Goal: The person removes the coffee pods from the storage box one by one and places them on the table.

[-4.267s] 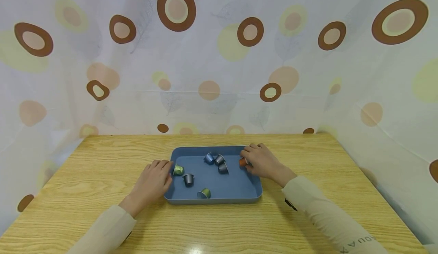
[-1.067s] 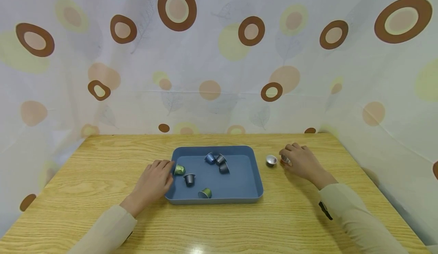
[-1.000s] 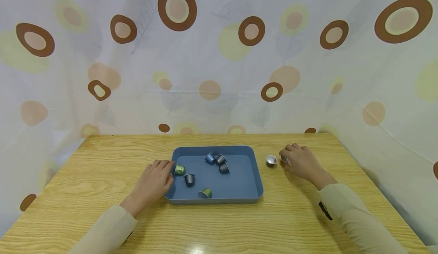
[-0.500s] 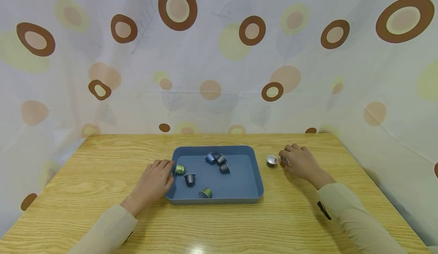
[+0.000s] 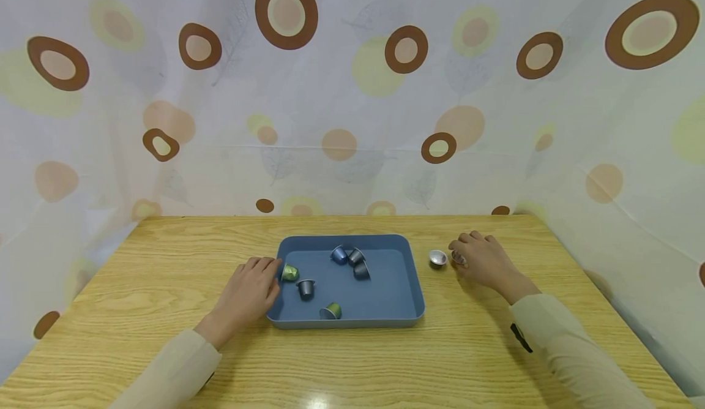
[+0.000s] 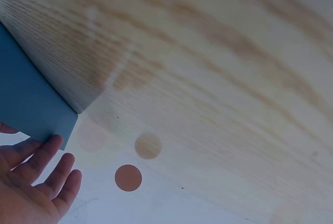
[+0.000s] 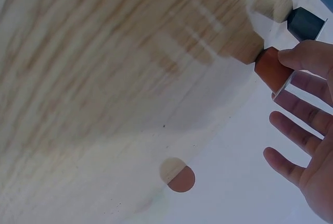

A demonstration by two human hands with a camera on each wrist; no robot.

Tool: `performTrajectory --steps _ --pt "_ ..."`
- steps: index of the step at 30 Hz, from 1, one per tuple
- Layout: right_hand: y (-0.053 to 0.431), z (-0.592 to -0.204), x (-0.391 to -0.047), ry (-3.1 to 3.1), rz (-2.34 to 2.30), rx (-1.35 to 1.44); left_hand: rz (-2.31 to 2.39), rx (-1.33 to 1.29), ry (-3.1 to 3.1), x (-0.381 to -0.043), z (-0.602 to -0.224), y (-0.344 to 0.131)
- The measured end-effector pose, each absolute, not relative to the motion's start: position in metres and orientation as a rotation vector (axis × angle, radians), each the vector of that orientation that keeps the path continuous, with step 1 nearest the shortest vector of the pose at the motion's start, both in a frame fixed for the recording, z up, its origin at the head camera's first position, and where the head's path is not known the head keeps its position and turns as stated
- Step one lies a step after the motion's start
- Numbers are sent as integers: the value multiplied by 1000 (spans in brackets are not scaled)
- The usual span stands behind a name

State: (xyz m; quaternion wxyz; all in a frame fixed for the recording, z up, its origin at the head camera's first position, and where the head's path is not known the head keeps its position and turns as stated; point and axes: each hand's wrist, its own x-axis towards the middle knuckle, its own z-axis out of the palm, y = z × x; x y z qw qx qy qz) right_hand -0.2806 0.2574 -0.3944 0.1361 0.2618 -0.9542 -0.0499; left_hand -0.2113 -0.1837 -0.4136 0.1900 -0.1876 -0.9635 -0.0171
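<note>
In the head view my right hand (image 5: 484, 261) is right of the tray, pinching an orange coffee capsule (image 7: 273, 70) between thumb and fingers. The capsule stands lid up, its small base meeting the table in the right wrist view. A dark capsule (image 5: 437, 259) stands beside it, silver lid up. My left hand (image 5: 245, 289) rests at the left rim of the blue tray (image 5: 385, 322); its fingertips touch the rim. Lying in the tray are a light green capsule (image 5: 289, 273), a grey one (image 5: 305, 289), an olive green one (image 5: 331, 311), a blue one (image 5: 339, 255) and two dark ones (image 5: 356, 257).
A wood-grain table (image 5: 352, 366) carries the tray. Patterned cloth (image 5: 341, 90) hangs behind it and along both sides. The tray has a low raised wall all round.
My right hand has carried the orange capsule from the tray's right side onto the table beside the dark capsule. Over the last second it hardly moves. The left hand stays at the rim.
</note>
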Motion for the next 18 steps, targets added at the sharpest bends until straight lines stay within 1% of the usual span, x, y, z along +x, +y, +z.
performTrajectory --steps 18 --pt "241 -379 -278 -2762 -108 805 -53 -508 -2724 -212 -415 -185"
